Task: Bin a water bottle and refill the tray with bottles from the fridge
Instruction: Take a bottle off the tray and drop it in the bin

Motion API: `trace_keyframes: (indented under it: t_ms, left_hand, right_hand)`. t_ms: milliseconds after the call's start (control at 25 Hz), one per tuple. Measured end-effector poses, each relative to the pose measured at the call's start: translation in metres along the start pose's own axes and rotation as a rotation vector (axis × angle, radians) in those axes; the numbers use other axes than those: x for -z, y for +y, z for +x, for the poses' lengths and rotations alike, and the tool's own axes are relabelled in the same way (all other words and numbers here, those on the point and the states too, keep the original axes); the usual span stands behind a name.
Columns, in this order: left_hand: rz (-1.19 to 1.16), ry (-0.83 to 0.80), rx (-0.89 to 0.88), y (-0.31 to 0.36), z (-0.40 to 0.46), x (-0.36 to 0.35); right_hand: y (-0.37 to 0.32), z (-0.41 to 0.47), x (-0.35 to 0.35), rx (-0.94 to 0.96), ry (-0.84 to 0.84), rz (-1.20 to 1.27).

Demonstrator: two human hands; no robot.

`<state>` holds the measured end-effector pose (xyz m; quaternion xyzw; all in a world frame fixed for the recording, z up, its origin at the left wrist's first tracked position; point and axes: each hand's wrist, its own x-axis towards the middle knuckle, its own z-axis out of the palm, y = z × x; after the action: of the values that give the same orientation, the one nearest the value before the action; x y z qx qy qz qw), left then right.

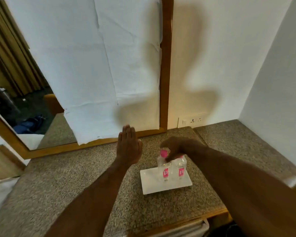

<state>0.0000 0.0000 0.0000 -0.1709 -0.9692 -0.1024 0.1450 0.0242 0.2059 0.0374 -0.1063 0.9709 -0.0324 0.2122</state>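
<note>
Two water bottles [172, 165] stand upright on the white tray [166, 186] on our tabletop [75, 177]. Our right hand [176, 147] sits directly above, fingers closing on their necks; our left hand [129, 147] hovers open, empty, just beside.

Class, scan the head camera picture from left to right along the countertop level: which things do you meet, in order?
Mirror's wooden frame → left hand, open and raised → left bottle → right bottle, both on the white tray → white side wall.
</note>
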Motion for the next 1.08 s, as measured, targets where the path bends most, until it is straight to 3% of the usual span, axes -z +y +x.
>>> trace_keyframes:
  t_ms: [200,400,560,640,800,1000,1080]
  left_hand:
    - [-0.048,-0.064,-0.006,-0.003,-0.024,-0.012]
    - [-0.084,0.014,-0.026,-0.002,-0.052,0.008]
    - [-0.108,0.036,-0.124,0.043,-0.09,-0.003]
    - [-0.145,-0.027,-0.249,0.086,-0.105,-0.025]
    - [-0.197,-0.235,-0.497,0.185,-0.119,-0.104]
    - [-0.05,-0.506,-0.541,0.283,-0.09,-0.212]
    - [-0.047,-0.466,-0.528,0.302,-0.075,-0.247]
  right_hand:
    - [-0.019,0.003,-0.017,0.007,-0.012,-0.103]
    - [-0.027,-0.041,0.016,0.089,0.015,-0.148]
    - [-0.004,-0.094,0.027,0.036,-0.084,-0.012]
    - [0.023,-0.12,0.011,-0.03,-0.159,0.026]
    - [0.1,-0.154,-0.07,-0.159,-0.174,-0.058]
    - [0.191,-0.169,-0.226,-0.399,-0.064,0.032]
    - [0.215,-0.16,-0.29,-0.513,-0.032,0.15]
